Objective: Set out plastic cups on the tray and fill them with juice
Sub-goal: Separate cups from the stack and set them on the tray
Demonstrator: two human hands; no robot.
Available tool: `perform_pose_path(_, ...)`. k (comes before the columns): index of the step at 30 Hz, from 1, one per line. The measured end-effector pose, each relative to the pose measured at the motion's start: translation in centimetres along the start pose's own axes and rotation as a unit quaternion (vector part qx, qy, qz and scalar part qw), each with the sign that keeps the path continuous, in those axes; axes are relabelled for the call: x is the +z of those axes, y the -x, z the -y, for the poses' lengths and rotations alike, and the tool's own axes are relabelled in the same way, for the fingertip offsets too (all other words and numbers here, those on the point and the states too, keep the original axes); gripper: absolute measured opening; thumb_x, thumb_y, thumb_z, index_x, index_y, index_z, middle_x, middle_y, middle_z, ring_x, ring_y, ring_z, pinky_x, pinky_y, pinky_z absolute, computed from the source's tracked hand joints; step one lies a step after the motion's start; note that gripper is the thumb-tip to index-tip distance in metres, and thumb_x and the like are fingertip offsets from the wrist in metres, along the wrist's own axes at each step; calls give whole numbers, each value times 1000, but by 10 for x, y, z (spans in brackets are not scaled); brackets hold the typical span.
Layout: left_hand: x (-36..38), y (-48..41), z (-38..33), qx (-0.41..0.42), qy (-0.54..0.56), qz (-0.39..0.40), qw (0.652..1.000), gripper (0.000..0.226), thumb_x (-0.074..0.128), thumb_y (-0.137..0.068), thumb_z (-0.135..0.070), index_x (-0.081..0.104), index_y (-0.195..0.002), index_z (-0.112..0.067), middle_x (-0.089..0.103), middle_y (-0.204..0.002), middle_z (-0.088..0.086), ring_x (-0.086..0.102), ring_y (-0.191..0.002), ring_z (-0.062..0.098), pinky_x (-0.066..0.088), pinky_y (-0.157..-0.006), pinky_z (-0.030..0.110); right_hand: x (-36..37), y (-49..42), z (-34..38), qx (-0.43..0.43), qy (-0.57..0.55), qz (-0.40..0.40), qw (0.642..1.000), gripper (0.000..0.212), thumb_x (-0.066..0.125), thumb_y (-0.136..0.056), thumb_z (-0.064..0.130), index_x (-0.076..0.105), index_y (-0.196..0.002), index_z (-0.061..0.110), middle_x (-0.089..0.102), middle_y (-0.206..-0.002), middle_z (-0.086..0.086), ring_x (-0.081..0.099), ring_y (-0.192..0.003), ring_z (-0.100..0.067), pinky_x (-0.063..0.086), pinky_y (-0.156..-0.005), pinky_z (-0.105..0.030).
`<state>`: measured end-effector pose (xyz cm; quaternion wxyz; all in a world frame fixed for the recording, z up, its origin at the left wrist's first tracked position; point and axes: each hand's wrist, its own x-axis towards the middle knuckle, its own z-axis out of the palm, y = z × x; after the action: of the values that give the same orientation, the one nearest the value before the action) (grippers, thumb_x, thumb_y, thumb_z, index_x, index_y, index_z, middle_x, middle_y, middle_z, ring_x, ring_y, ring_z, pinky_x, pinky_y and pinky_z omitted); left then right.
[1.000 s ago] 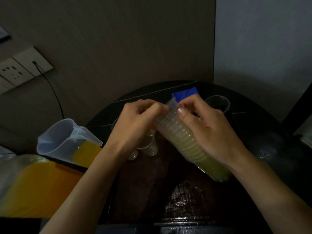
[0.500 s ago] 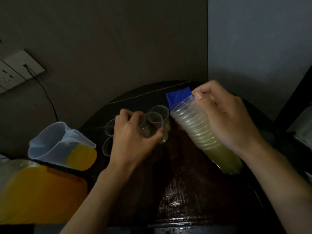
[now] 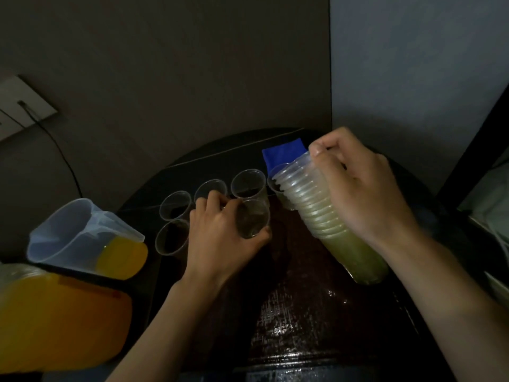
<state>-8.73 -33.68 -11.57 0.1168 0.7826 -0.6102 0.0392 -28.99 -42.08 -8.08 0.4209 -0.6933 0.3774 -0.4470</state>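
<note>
1. left hand [image 3: 220, 238], centre of the frame, curls round a single clear cup [image 3: 253, 220] held tilted low over the dark tray [image 3: 303, 312]; i cannot tell whether they touch.
2. right hand [image 3: 358, 188], right of centre, grips a slanted stack of cups [image 3: 316, 213] near its open end.
3. empty cups [image 3: 175, 204] stand clustered on the tray just beyond the left hand.
4. a blue cloth [image 3: 283, 153] lies behind the stack.
5. a juice jug [image 3: 82, 238] stands at the left of the frame.

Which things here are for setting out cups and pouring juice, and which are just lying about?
For the job: cup stack in the right hand, single cup in the left hand, set-out cups on the tray, juice jug, orange bottle.
Lying about: blue cloth, wall socket with cable.
</note>
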Motion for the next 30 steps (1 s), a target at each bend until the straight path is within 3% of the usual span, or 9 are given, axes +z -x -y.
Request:
perform_pose_path(5, 1, -1, 3, 6, 8, -2, 1000, 80, 43, -69, -80, 65, -124, -26, 38, -108, -9, 36, -99, 10, 31, -84, 29, 1, -1, 0, 9, -6, 1, 1000, 23, 47, -104, 41, 58, -98, 22, 60, -63, 20, 52, -50, 2, 36, -46, -9)
perform_pose_path(9, 1, -2, 1, 6, 7, -1, 1000, 83, 41, -67, -80, 65, -125, -25, 38, -108, -9, 36, -101, 11, 31, -86, 29, 1, -1, 1, 6, -5, -4, 1000, 23, 47, -104, 40, 58, -98, 21, 58, -63, 8, 52, -50, 1, 36, -46, -10)
perform_pose_path(19, -1, -1, 2, 3, 21, 3, 1000, 83, 44, -65, -80, 65, -124, -26, 40, -108, -10, 37, -100, 11, 34, -86, 29, 1, 0, 1, 9, -5, -3, 1000, 22, 47, -103, 40, 58, -98, 21, 58, -64, 9, 54, -52, 2, 37, -47, -9)
perform_pose_path(22, -2, 1, 0, 0, 18, 3, 1000, 84, 44, -65, -80, 66, -125, -26, 42, -109, -8, 39, -101, 13, 38, -88, 31, 1, -1, 1, 9, -8, 1, 1000, 22, 47, -103, 40, 57, -97, 22, 61, -64, 18, 53, -50, 3, 37, -46, -10)
perform_pose_path(26, -3, 1, 1, 1, 24, 18, 1000, 82, 51, -67, -80, 63, -128, -28, 37, -110, -12, 35, -102, 9, 30, -87, 28, 2, -1, 0, 4, -9, 8, 1000, 21, 47, -104, 40, 56, -95, 23, 58, -61, 24, 52, -48, 3, 35, -44, -9)
perform_pose_path(30, -3, -1, 1, -5, 14, 20, 1000, 89, 45, -63, -86, 63, -129, -29, 38, -111, -11, 37, -103, 11, 32, -88, 29, 2, 0, 1, 0, -11, 2, 1000, 18, 49, -103, 41, 55, -92, 28, 64, -70, 16, 60, -61, 2, 41, -51, -9)
